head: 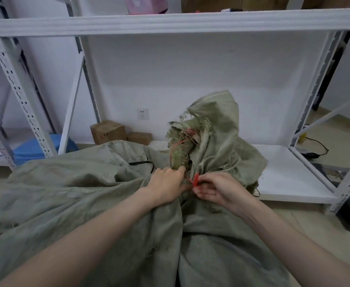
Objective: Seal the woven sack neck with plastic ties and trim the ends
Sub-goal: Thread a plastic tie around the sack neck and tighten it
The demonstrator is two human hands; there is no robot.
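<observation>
Two hands at sack neck (181, 156), tying.
L hand (165, 186) grips bunched neck; R hand (218, 192) pinches red tie (196, 180), apparently its head. Rec: hold bunch tight, pull tail straight.

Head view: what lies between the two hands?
In the head view, a red tie runs between the left hand and the right hand, against the bunched sack neck.

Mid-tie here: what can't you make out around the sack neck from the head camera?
- Red tie, head view: its path at the sack neck is hidden by left hand and right hand; locked or not, cannot tell.
- Black loop, head view: ends buried in fabric folds.
- Red strands higher up, head view: too tangled in fraying to trace.
</observation>
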